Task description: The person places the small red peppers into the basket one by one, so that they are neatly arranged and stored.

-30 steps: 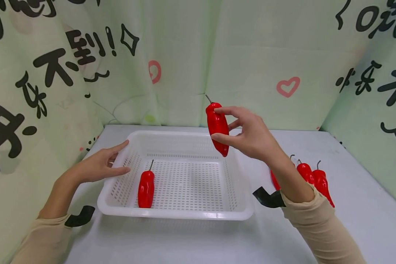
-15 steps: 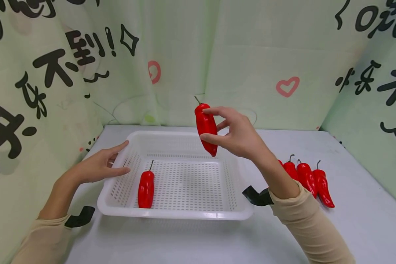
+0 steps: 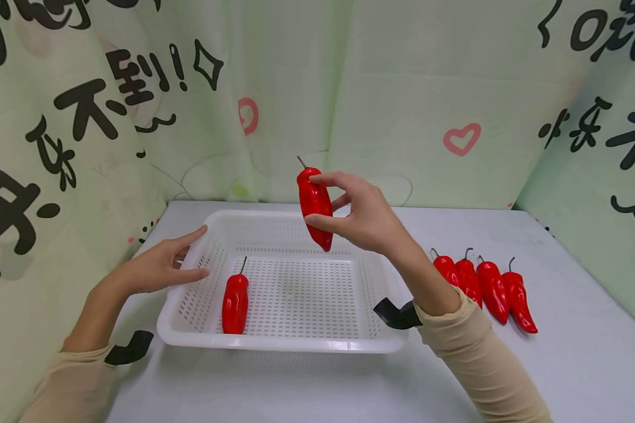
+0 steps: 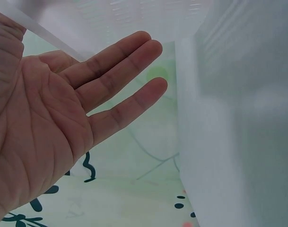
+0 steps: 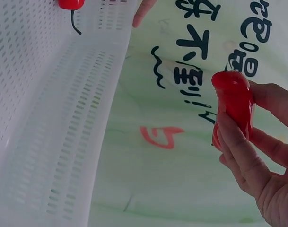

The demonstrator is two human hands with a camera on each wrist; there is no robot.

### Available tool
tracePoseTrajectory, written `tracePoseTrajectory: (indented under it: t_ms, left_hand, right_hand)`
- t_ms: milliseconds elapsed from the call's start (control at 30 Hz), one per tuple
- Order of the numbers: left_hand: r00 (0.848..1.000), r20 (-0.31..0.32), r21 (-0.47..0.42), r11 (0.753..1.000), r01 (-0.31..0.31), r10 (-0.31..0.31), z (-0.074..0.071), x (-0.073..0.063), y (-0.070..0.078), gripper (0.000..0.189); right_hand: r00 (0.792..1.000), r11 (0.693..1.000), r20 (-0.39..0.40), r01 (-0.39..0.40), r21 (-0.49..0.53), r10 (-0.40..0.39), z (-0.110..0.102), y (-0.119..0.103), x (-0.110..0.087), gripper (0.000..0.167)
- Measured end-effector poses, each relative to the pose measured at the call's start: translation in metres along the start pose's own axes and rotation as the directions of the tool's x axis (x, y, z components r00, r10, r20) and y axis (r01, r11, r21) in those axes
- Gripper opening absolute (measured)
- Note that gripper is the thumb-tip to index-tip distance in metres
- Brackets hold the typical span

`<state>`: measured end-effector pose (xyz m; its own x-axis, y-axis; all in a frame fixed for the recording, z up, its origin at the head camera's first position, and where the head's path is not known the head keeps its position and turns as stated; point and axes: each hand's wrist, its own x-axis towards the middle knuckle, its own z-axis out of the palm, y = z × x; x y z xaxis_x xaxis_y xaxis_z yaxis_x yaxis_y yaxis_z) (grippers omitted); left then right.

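Pepper point(image 3: 314, 205) sits pinched between thumb and fingers of the right hand point(image 3: 367, 214), stem up and leaning left, and I see it raised off the table point(image 3: 296, 388). Below and left of that hand stands the basket point(image 3: 286, 343), with a second pepper point(image 3: 235, 304) lying in its left part, stem pointing away from me. At its left rim I have the left hand point(image 3: 157, 264), thumb and index touching the rim, other fingers loosely straight. Right of the right hand, four peppers point(image 3: 491, 291) lie side by side. Behind everything hangs lettered cloth point(image 3: 402, 88).
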<state>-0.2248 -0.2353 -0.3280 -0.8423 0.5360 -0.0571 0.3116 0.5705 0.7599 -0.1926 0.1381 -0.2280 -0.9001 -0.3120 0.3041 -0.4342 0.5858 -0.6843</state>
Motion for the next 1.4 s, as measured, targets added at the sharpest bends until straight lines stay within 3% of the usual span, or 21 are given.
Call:
tracePoseTrajectory:
  t_ms: [1067, 1400]
  left_hand:
    - [1.0, -0.002, 0.014, 1.0, 0.009, -0.009, 0.0, -0.001, 0.0, 0.096]
    - [1.0, 0.004, 0.008, 1.0, 0.005, -0.005, -0.001, -0.001, 0.002, 0.096]
  right_hand:
    - [0.994, 0.999, 0.104, 0.03, 0.021, -0.032, 0.046, -0.006, 0.01, 0.059]
    - [0.986, 0.998, 0.167, -0.032, 0.051, 0.023, 0.055, 0.0, 0.016, 0.059]
